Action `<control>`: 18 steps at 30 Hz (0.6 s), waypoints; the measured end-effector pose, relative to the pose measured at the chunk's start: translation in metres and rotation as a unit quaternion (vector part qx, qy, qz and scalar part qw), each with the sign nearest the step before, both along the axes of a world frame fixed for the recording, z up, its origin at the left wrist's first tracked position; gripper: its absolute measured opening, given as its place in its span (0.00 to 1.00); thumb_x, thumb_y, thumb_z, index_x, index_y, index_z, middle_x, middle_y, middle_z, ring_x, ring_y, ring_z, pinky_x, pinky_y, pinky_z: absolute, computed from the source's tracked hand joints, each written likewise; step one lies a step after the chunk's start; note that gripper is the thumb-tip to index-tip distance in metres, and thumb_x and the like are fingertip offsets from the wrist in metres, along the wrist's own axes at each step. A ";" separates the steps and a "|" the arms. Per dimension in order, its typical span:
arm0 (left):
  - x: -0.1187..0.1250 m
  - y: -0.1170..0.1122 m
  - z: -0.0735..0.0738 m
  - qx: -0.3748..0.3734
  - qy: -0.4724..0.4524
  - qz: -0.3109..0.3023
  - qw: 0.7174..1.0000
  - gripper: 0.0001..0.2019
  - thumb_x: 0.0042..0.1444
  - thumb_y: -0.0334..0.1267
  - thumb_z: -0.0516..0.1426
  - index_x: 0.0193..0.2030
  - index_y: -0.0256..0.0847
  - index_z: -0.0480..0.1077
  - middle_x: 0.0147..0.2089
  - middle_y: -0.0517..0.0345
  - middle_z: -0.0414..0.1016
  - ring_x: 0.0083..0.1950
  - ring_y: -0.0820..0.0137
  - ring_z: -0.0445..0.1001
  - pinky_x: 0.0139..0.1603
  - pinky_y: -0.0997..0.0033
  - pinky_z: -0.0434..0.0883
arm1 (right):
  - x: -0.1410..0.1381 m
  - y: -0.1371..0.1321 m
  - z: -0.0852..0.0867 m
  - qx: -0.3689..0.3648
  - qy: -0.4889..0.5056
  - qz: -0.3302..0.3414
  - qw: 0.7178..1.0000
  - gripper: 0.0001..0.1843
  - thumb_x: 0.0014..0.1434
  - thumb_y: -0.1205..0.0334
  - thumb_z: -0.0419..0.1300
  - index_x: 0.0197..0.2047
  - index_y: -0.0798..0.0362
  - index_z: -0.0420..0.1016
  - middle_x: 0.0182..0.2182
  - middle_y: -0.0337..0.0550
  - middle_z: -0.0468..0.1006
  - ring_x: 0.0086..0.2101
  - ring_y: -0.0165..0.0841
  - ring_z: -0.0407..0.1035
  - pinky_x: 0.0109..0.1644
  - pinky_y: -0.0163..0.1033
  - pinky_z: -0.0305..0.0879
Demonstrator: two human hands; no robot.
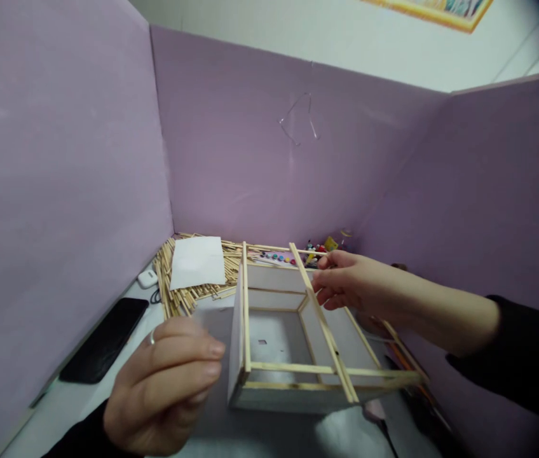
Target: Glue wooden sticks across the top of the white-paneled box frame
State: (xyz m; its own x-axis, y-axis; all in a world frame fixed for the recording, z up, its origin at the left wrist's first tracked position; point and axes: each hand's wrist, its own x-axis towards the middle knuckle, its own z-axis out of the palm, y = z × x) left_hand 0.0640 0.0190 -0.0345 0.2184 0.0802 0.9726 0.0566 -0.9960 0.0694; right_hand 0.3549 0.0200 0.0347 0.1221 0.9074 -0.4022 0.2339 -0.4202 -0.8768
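A box-like frame of thin wooden sticks with white panels [293,395] stands on the table, its top side unfilled between the sticks. A pair of sticks [325,331] lies across the top from back to front, its near end jutting past the front rim. My right hand [346,280] is at the far part of this pair, fingers loosely bent and apart, fingertips right beside or touching it. Left of the box my left hand [169,375] hangs in the air with its fingers curled together. Its thumb is mostly hidden, and I cannot make out anything between the fingers.
Behind the box lie a heap of wooden sticks [169,280], a white sheet [197,262] and small paint pots [274,257]. A black phone [105,340] and a white charger [147,278] are at left. Purple partitions [250,146] enclose the table.
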 end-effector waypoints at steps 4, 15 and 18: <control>-0.004 -0.001 0.003 -0.026 0.008 -0.017 0.999 0.07 0.67 0.31 0.55 0.39 0.34 0.74 0.37 0.53 0.80 0.36 0.72 0.79 0.35 0.72 0.81 | -0.015 0.002 -0.010 -0.013 0.098 -0.031 0.995 0.12 0.55 0.71 0.61 0.31 0.50 0.60 0.25 0.41 0.77 0.26 0.31 0.76 0.32 0.34 0.74; -0.009 -0.010 0.002 -0.027 0.001 -0.025 0.999 0.07 0.68 0.30 0.53 0.41 0.35 0.73 0.37 0.54 0.80 0.35 0.74 0.79 0.35 0.73 0.81 | -0.030 0.001 -0.002 0.002 0.098 -0.067 0.993 0.15 0.56 0.77 0.58 0.32 0.49 0.57 0.21 0.39 0.75 0.21 0.29 0.72 0.26 0.31 0.69; -0.007 -0.010 0.002 -0.030 0.006 -0.023 0.999 0.07 0.68 0.31 0.53 0.41 0.36 0.73 0.38 0.55 0.80 0.36 0.75 0.80 0.37 0.75 0.81 | -0.029 0.002 0.000 0.004 0.090 -0.064 0.994 0.13 0.58 0.75 0.56 0.32 0.49 0.58 0.22 0.39 0.75 0.21 0.29 0.72 0.26 0.31 0.70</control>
